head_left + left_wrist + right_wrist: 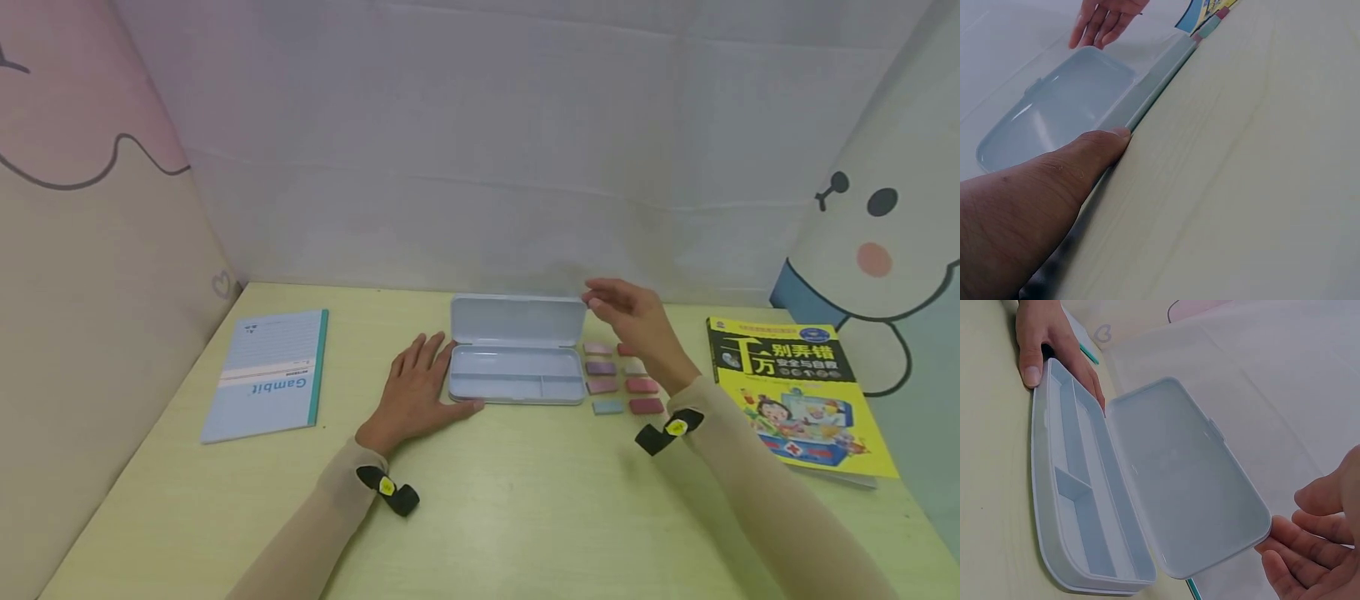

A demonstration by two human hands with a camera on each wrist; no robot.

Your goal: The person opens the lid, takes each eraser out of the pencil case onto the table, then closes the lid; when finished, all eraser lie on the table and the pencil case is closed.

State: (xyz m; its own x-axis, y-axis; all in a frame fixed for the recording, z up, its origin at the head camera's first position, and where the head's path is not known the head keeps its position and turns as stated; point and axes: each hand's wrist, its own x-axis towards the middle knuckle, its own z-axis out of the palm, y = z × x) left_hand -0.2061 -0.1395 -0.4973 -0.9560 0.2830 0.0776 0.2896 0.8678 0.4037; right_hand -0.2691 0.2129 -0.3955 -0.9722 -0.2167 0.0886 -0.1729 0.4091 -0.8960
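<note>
A pale blue pencil case lies open in the middle of the table, its lid standing up at the back and its divided tray bare. My left hand rests flat on the table at the case's left end, fingers straight, thumb against the front wall of the case. My right hand hovers by the lid's right corner with relaxed fingers, holding nothing; the lid is within a finger's width, and I cannot tell whether they touch. Several small coloured erasers lie just right of the case.
A light blue notebook with a teal spine lies at the left. A yellow picture book lies at the right edge. Fabric walls close the table on three sides. Bare tabletop stretches in front of the case.
</note>
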